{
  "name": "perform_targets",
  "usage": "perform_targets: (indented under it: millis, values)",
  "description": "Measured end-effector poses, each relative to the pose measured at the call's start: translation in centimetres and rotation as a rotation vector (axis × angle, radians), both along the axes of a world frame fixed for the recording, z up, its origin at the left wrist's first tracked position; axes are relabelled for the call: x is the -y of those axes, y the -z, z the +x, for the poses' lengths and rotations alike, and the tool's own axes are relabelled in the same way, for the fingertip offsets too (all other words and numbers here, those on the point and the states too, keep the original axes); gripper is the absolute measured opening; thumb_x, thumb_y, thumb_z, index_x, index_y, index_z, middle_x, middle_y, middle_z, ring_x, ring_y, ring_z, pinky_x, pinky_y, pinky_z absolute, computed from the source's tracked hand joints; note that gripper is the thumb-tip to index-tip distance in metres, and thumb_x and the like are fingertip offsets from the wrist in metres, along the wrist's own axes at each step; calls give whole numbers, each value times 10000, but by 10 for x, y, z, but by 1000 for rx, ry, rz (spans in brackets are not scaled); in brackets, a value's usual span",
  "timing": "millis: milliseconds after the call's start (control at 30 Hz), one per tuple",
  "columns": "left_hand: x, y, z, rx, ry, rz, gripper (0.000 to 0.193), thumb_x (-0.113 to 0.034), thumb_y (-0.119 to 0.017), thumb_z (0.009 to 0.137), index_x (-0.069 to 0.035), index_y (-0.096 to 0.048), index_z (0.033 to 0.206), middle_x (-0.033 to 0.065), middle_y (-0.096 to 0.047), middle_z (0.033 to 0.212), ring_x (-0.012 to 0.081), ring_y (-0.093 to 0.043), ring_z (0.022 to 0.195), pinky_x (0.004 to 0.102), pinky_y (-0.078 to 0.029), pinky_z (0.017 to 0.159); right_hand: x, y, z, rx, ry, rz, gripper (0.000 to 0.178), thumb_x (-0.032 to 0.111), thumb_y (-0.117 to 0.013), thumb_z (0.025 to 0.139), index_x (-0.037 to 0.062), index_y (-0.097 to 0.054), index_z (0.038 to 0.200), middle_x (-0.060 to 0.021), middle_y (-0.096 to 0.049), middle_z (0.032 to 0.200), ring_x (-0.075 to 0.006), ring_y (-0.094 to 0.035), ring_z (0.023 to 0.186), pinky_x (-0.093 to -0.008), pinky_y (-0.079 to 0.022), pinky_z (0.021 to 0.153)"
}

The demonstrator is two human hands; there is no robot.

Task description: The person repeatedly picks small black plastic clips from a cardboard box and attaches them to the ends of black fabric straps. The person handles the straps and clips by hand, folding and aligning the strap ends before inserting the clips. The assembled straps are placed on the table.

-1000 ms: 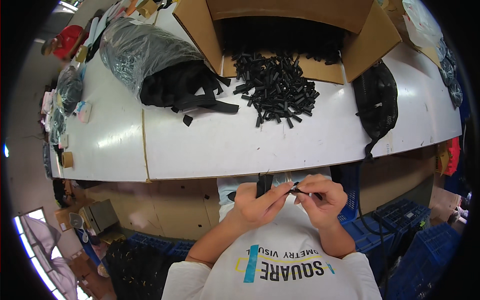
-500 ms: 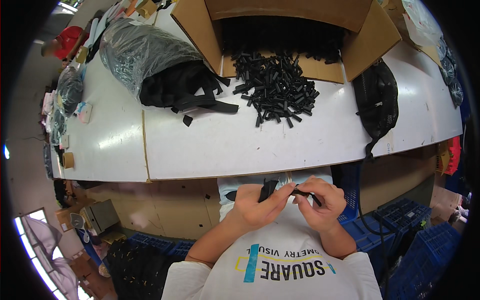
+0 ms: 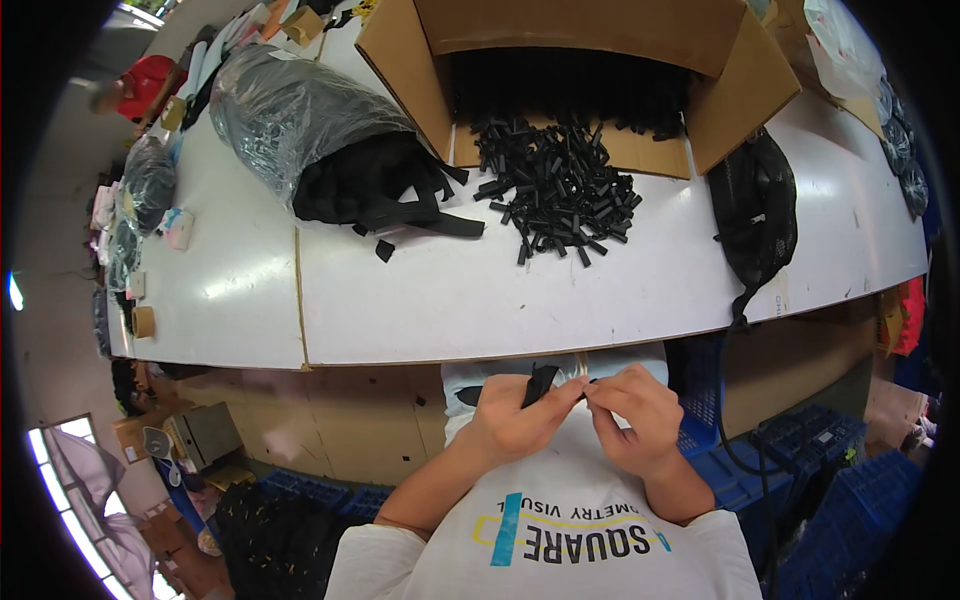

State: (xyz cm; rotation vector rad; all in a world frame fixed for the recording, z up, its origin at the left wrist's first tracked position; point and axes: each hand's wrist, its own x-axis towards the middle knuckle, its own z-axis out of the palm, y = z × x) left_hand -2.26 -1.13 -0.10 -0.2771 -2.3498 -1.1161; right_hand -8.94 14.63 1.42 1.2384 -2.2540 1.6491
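My left hand (image 3: 508,418) is closed on a black fabric strap (image 3: 541,384), which sticks up between its fingers. Right beside it, the fingertips of my right hand (image 3: 640,420) are pinched together and meet those of the left. A small dark piece (image 3: 585,394) shows at that meeting point, mostly covered by fingers; its kind cannot be made out. Both hands are held in front of my shirt, just off the table's near edge. On the white table (image 3: 420,310) lies a heap of small black plastic pieces (image 3: 565,195), spilling from an open cardboard box (image 3: 590,25).
Left of the heap lies a clear plastic bag (image 3: 300,110) with black fabric straps (image 3: 380,185) coming out. A black mesh bag (image 3: 757,210) hangs toward the right edge. Blue crates (image 3: 815,435) stand below right. A person in red (image 3: 148,85) is at far left.
My right fingers have closed in against the left fingertips. The dark piece that stuck out past them is now mostly hidden. The view has shifted slightly.
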Motion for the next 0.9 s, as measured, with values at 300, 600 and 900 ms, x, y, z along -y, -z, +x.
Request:
perform_targets:
  millis: [300,600,900]
  values:
    - [3,1,7,40,15,135,325,101,-658,608,-22,-700,906,36,-573,564,142,-542,463,244,-425,439,2,-2,0,128,-103,-93,302,-126,-662,604,-24,-611,883,-130,-643,814,-237,-581,600,-291,-444,517]
    - [4,3,5,-7,-4,158,334,64,-696,618,-46,-697,933,30,-580,593,154,-531,464,256,-402,419,-1,-1,-1,148,-175,-89,280,-118,-633,648,-53,-606,919,-154,-641,814,-240,-597,622,-316,-464,571]
    - [10,6,15,-63,-50,283,299,84,-663,653,-55,-690,916,41,-551,598,161,-524,489,276,-435,473,3,6,1,655,-179,-154,219,9,-632,751,-37,-630,965,-124,-645,892,-198,-606,748,-308,-468,625]
